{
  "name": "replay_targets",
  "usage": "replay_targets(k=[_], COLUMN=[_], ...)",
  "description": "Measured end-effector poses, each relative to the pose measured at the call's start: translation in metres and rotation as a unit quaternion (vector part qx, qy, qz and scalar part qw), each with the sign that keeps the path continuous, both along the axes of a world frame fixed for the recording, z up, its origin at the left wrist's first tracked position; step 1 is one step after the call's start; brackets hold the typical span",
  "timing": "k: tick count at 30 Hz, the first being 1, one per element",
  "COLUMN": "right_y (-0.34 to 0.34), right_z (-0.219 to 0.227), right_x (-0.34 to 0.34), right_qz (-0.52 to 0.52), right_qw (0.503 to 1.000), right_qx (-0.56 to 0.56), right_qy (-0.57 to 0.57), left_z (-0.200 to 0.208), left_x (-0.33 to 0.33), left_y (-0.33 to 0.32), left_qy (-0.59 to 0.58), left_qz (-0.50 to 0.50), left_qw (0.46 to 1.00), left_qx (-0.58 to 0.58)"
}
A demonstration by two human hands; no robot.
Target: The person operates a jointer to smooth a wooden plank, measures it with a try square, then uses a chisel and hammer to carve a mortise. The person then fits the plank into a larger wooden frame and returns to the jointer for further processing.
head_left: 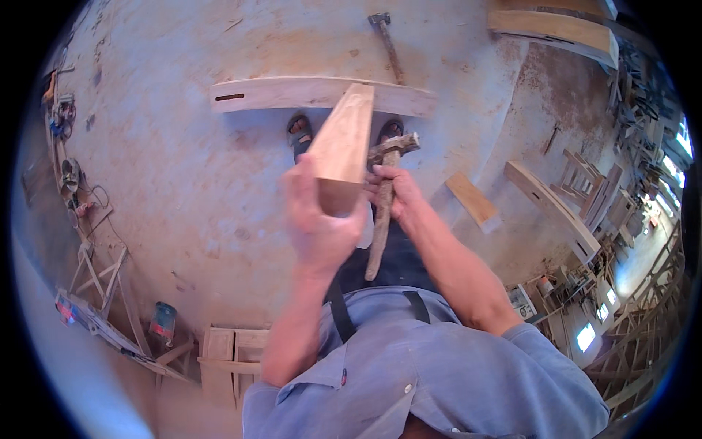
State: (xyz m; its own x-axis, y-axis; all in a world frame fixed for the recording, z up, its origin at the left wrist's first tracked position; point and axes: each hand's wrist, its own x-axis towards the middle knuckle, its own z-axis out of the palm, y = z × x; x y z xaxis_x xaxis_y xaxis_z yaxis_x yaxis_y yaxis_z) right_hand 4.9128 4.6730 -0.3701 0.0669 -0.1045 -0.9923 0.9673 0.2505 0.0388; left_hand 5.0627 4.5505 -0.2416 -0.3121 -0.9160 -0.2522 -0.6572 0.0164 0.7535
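Observation:
My left hand (322,227) is wrapped around the near end of a pale, squared wooden post (344,135), slightly blurred. The post stretches away from me, and its narrow far end overlaps a long wooden beam (289,94) in front of my feet. Whether the two touch, I cannot tell. A slot is cut near the beam's left end. In my right hand (396,192) is a hammer (384,227) with a rough wooden handle; its metal head points away from me, just right of the post. The fingers of this hand are close beside the post, and partly hidden.
Beyond the beam lies a second hammer (385,40). A short board (472,201) and a slotted beam (552,208) are on the floor to the right, with stacked timber (556,33) farther off. Power tools (69,175) and a wooden trestle (110,285) stand at left.

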Motion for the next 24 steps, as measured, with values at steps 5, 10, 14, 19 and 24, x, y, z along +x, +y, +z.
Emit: replay_targets(k=[5,10,14,19,24], right_y=[-0.018,-0.019,-0.041,-0.063,-0.078], right_z=[0.02,0.06,0.117,0.17,0.202], right_x=[0.018,0.027,0.037,0.053,0.063], right_qz=[-0.045,-0.014,-0.019,-0.008,0.028], right_qw=[0.998,1.0,0.998,0.998,0.996], right_qx=[-0.007,0.003,0.009,-0.046,-0.081], right_qy=[-0.045,0.008,0.053,0.035,0.026], left_z=[0.015,-0.005,-0.011,-0.006,0.005], left_x=[0.053,0.118,0.146,0.125,0.112], left_y=[-0.05,-0.088,-0.121,-0.149,-0.155], left_qy=[-0.033,-0.127,-0.135,-0.138,-0.152], left_qz=[0.067,0.061,0.101,0.076,0.061], left_qw=[0.997,0.989,0.985,0.987,0.986], left_qx=[-0.029,-0.049,-0.031,-0.025,-0.026])
